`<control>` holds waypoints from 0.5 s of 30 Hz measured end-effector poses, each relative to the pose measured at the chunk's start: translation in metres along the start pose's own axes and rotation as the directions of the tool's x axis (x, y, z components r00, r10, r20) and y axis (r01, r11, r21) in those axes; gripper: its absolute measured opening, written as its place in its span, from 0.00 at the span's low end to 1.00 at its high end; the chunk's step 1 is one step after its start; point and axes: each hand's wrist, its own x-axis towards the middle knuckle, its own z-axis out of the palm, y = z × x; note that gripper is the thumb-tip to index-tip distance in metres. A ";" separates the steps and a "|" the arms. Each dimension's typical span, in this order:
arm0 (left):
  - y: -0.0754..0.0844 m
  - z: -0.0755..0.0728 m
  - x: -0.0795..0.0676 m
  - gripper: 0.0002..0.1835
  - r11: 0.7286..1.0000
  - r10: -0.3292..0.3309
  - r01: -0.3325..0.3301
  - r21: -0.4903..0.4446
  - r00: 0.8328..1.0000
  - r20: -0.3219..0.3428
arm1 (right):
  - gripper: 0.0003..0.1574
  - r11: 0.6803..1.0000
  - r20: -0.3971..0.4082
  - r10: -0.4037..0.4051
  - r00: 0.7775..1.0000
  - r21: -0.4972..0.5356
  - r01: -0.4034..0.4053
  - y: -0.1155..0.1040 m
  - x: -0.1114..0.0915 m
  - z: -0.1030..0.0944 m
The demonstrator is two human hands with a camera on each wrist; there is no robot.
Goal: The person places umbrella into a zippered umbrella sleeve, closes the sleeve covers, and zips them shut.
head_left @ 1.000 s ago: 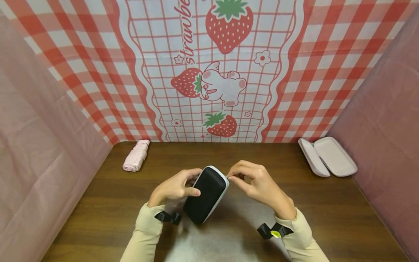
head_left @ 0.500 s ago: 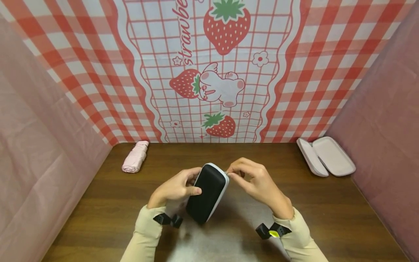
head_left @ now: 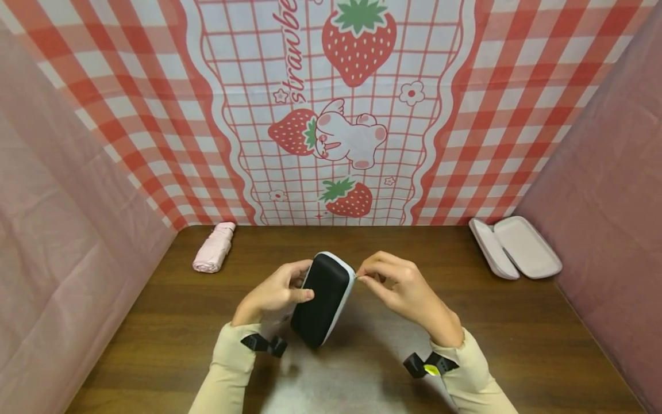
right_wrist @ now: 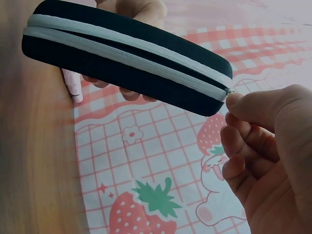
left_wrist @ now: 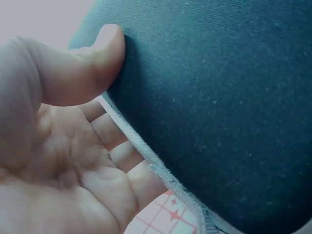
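A black hard-shell zip case (head_left: 323, 302) with a white zipper band stands tilted above the table, in front of the person. The left hand (head_left: 271, 294) grips its left side, thumb (left_wrist: 109, 56) on the black face and the other fingers behind. At the upper right corner, the right hand (head_left: 405, 287) pinches the small zipper pull (right_wrist: 230, 91) between thumb and forefinger. Along the long side in the right wrist view, the two white zipper strips (right_wrist: 131, 51) stand apart with a narrow dark gap that narrows toward the pull. The inside of the case is hidden.
A rolled pale pink cloth (head_left: 214, 248) lies at the back left of the brown wooden table (head_left: 155, 339). An unfolded pale two-part case (head_left: 530, 247) lies at the back right. A strawberry-print cloth (head_left: 351, 138) hangs behind, with pink curtains at both sides.
The case has risen slightly and, in the last half second, shifted a little left with the left hand. The right hand stays pinching the pull at the corner.
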 end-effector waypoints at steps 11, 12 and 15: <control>0.000 0.011 0.006 0.30 0.974 0.020 -0.012 -0.226 0.999 0.036 | 0.02 0.995 -0.109 0.087 0.990 -0.040 -0.091 0.006 -0.004 -0.003; -0.001 0.012 0.007 0.30 0.973 0.021 -0.013 -0.229 0.999 0.033 | 0.03 0.995 -0.115 0.083 0.990 -0.039 -0.088 0.006 -0.004 -0.003; -0.003 0.016 0.009 0.28 0.973 0.034 -0.030 -0.229 0.999 0.012 | 0.01 0.997 -0.139 0.059 0.988 -0.033 -0.065 0.008 -0.003 -0.001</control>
